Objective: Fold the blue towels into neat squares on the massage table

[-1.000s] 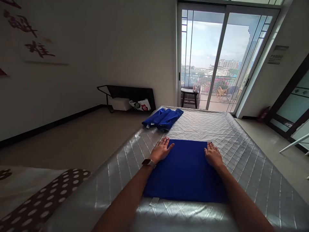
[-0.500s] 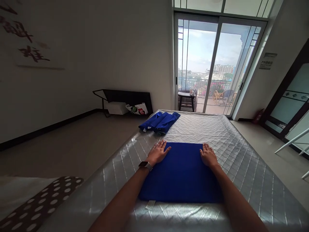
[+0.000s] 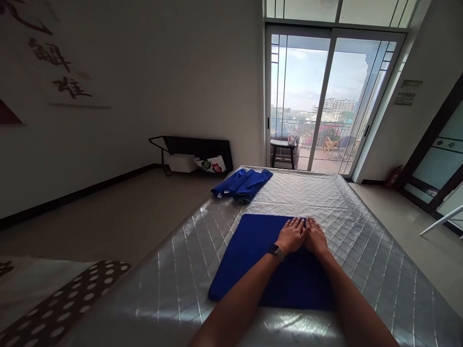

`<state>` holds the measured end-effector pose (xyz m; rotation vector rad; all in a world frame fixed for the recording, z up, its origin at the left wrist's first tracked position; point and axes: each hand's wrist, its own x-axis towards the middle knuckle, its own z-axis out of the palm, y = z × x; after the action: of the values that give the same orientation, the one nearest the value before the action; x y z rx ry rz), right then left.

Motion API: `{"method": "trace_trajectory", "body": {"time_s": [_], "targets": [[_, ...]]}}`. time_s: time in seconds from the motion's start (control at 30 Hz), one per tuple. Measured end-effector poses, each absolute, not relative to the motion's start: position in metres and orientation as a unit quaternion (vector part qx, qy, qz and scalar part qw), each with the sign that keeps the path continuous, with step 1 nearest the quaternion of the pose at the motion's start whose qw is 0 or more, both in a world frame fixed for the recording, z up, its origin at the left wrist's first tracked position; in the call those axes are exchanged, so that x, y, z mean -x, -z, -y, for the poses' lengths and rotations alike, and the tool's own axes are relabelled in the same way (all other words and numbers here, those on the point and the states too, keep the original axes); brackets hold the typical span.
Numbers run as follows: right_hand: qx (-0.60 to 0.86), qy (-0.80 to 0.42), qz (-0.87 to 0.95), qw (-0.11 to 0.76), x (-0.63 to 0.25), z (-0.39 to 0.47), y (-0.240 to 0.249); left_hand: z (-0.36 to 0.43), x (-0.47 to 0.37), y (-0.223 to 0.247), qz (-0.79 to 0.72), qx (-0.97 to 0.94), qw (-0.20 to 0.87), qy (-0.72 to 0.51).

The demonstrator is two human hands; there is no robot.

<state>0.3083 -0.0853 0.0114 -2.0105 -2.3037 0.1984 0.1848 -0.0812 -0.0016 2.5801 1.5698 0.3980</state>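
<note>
A flat blue rectangle of cloth [image 3: 246,260], apparently folded fabric, lies on the silver quilted mattress [image 3: 173,284]. My left hand [image 3: 292,234], with a watch [image 3: 275,249] on its wrist, rests palm down on the cloth's far right part, fingers stretched forward. Right beside it, my right hand [image 3: 316,236] lies flat over the far right corner. The two hands touch at the thumbs, and neither grips anything. Beyond the cloth, toward the far left corner, sits a loosely folded pile of blue cloth [image 3: 242,184].
Against the wall, a black-framed piece of furniture [image 3: 195,144] stands near a white box [image 3: 181,163] and a printed bag [image 3: 213,165]. Brown dotted fabric [image 3: 79,291] is at the lower left. Past the mattress are sliding glass doors [image 3: 331,96]; white metal legs [image 3: 439,222] stand at the right.
My left hand has moved right, from the cloth's far left corner to beside my right hand. The right hand stays at the far right corner. The view has shifted slightly left.
</note>
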Motion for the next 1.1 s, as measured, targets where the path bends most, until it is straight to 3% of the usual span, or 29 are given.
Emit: {"method": "trace_trajectory", "body": {"time_s": [0.37, 0.7, 1.1], "targets": [[0.675, -0.087, 0.731, 0.058, -0.305, 0.088, -0.019, 0.086, -0.025, 0.008, -0.682, -0.724, 0.028, -0.101], [0.68, -0.084, 0.729, 0.013, -0.304, 0.085, -0.027, 0.086, -0.032, 0.001, -0.695, -0.709, 0.058, -0.109], [0.684, -0.069, 0.726, 0.027, -0.308, 0.081, -0.018, 0.085, -0.023, 0.001, -0.729, -0.675, 0.059, -0.099]]}}
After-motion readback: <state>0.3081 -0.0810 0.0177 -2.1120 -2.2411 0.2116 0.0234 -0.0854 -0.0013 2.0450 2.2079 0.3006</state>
